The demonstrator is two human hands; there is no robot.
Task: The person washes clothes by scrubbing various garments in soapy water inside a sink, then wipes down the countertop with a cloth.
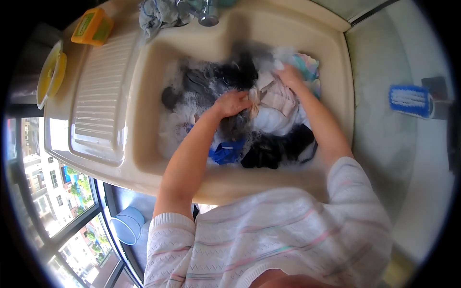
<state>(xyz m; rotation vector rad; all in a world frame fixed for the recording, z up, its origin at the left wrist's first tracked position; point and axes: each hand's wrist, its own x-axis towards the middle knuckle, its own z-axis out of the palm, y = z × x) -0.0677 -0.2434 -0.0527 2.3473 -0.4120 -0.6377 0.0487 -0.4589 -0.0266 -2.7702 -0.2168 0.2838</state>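
Clothes lie in soapy water inside a beige sink (149, 120). My left hand (232, 103) is at the left edge of a pale pink and white garment (276, 108), its fingers bent against the cloth. At the garment's upper right is my right hand (288, 75), with its fingertips hidden by foam and cloth. Black cloth (240, 72) floats above my left hand, and dark grey cloth (197, 86) lies to its left. Below are a blue piece (226, 152) and a black garment (278, 148). A multicoloured pastel cloth (307, 67) sits right of my right hand.
A metal faucet (207, 14) stands at the sink's back, beside a grey rag (161, 17). Left are a ribbed washboard (101, 91), an orange box (92, 27) and a yellow basin (52, 74). A blue brush (409, 101) hangs right; a blue bucket (127, 225) stands lower left.
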